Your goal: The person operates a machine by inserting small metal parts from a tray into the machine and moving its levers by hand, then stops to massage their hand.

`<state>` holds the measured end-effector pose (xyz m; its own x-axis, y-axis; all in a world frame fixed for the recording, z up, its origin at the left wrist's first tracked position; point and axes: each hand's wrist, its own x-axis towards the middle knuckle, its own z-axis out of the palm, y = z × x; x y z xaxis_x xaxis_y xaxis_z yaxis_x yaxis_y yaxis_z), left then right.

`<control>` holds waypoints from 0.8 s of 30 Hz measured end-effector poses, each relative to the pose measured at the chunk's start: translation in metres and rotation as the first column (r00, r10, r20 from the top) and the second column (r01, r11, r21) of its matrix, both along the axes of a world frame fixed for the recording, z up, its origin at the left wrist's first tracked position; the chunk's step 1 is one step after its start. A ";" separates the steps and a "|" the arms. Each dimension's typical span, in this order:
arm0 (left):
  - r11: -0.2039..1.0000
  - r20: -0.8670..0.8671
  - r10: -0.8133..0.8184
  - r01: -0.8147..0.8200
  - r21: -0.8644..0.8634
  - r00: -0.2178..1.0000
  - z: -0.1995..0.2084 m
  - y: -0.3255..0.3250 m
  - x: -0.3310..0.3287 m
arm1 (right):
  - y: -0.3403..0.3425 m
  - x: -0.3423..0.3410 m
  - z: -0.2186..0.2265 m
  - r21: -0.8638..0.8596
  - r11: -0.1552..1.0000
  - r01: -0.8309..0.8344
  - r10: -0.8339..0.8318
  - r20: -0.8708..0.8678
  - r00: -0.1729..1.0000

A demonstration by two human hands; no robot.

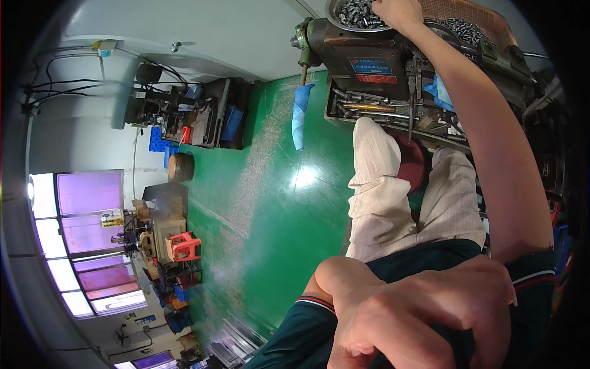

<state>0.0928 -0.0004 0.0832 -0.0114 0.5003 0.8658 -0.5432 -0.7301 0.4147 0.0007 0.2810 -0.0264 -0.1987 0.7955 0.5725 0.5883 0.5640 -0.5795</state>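
My right arm stretches up along the right side. At the top edge my right hand [398,10] is over a round metal bowl [339,23] filled with small shiny metal parts [361,13]. Its fingers are bent together among the parts; what they hold is too small to make out, and the frame cuts off part of the hand. Large and very near the camera, my left hand [424,307] is raised in front of my dark green shirt. Its fingers are bent, and their tips fall outside the lower edge. Nothing held shows there.
The bowl sits on a dark green machine [369,55]. Below it, a metal tray [393,117] holds tools and rods. A lever wrapped in blue cloth [300,117] hangs left of my knees. More behind: an orange-red stool [184,246] and a machine [215,114] on the green floor [289,209].
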 end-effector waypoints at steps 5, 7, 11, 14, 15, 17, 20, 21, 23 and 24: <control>0.999 0.015 -0.007 0.007 -0.048 1.000 0.001 -0.002 0.002 | -0.009 0.004 0.009 0.020 1.000 0.016 -0.016 0.015 1.000; 0.999 -0.003 -0.013 0.013 -0.045 1.000 0.000 -0.003 -0.001 | -0.013 0.002 0.013 -0.021 1.000 0.018 -0.017 0.065 0.998; 1.000 -0.018 -0.009 0.009 -0.002 1.000 0.001 0.000 -0.006 | -0.013 -0.001 0.010 0.001 1.000 0.021 -0.021 0.059 0.998; 0.999 -0.070 -0.039 0.039 -0.001 0.997 0.000 0.002 -0.006 | -0.010 0.003 0.010 0.008 0.999 0.033 -0.034 0.049 0.998; 0.999 -0.067 -0.051 0.051 -0.008 0.996 -0.001 0.001 -0.006 | -0.009 0.004 0.009 0.010 0.999 0.033 -0.033 0.059 0.998; 0.998 -0.065 -0.057 0.056 -0.017 0.996 -0.002 -0.001 -0.008 | -0.011 0.002 0.010 0.012 1.000 0.025 -0.025 0.068 0.997; 0.997 -0.056 -0.073 0.072 -0.025 0.996 -0.003 -0.002 -0.008 | -0.013 0.002 0.011 0.017 1.000 0.009 -0.010 0.071 0.997; 0.997 -0.030 -0.067 0.066 -0.035 0.997 -0.004 -0.003 -0.007 | -0.014 0.002 0.012 0.006 1.000 0.014 -0.015 0.076 0.997; 0.997 -0.006 -0.060 0.060 -0.045 0.998 -0.004 -0.004 -0.006 | -0.015 0.002 0.013 -0.005 1.000 0.019 -0.019 0.079 0.997; 0.997 0.000 -0.067 0.067 -0.037 0.998 -0.004 -0.004 -0.006 | -0.016 0.002 0.013 -0.007 1.000 0.018 -0.018 0.076 0.997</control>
<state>0.0865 -0.0046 0.0793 0.0247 0.5316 0.8466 -0.5898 -0.6760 0.4417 0.0027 0.2654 -0.0130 -0.2271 0.8036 0.5502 0.6408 0.5487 -0.5370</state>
